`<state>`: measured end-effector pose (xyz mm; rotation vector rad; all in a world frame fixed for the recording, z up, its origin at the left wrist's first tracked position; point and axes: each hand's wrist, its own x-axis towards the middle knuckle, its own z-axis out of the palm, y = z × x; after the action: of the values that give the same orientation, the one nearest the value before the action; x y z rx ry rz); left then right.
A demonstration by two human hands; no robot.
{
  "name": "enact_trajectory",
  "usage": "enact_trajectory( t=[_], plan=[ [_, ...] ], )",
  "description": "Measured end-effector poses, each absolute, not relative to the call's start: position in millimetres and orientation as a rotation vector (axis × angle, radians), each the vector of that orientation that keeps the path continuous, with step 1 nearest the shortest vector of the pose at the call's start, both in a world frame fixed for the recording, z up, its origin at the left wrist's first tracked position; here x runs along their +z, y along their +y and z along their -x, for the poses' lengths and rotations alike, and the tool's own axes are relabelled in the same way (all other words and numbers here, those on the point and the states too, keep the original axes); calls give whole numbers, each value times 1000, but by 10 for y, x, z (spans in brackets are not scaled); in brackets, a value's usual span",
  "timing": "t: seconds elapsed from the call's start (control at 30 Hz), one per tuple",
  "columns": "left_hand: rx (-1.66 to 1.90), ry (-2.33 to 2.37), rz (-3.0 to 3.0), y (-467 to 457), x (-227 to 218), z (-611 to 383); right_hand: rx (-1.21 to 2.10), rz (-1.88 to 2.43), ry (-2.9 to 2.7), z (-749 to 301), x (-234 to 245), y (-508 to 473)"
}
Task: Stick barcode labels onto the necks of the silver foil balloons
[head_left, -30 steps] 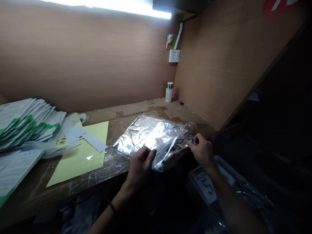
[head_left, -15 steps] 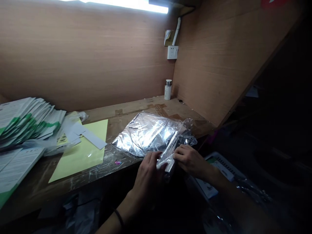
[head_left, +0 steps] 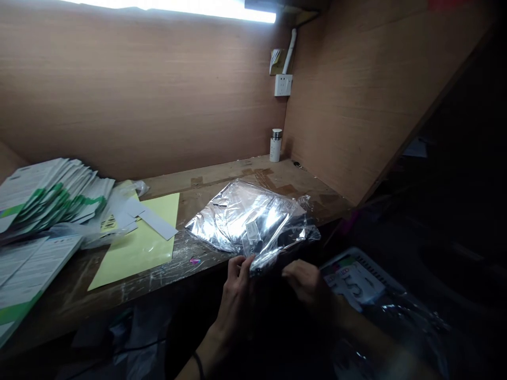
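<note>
A shiny silver plastic bag (head_left: 227,224), with clear crinkled film along its right side, lies on the worktop and hangs over the front edge. A small white label (head_left: 252,231) shows on it. My left hand (head_left: 234,287) pinches the bag's near edge between thumb and fingers. To the right, apart from the bag, my right hand (head_left: 304,282) is curled closed in shadow. Whatever may be between its fingers is hidden.
On the left lie a fanned stack of green-and-white leaflets (head_left: 59,192), a yellow sheet (head_left: 134,258) and white card strips (head_left: 158,221). A white bottle (head_left: 275,148) stands in the back corner. Low on the right, a white crate (head_left: 390,277) holds printed packs.
My right hand has come off the bag and moved down, away from it. My left hand has shifted slightly down and keeps hold of the edge. The white label now shows.
</note>
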<state>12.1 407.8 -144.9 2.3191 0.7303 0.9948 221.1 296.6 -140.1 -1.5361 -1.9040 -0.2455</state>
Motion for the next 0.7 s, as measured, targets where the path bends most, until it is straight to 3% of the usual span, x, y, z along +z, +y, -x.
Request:
enact_trajectory(
  t=[0.2,0.33,0.5,0.7],
  plan=[
    [906,689,-2428,4162,-1483,-60,-458,1869,-2091,-2325,-1119,3337],
    [910,657,-2542,4302,-1343,48,-517,1777,-2229,-2405,-1073,3550],
    [996,870,-2622,4765,-1084,241,-126,1428,-2100,-2700,-580,3534],
    [1208,840,-2539,5426,-598,54,90,1631,-1391,-2920,131,3394]
  ],
)
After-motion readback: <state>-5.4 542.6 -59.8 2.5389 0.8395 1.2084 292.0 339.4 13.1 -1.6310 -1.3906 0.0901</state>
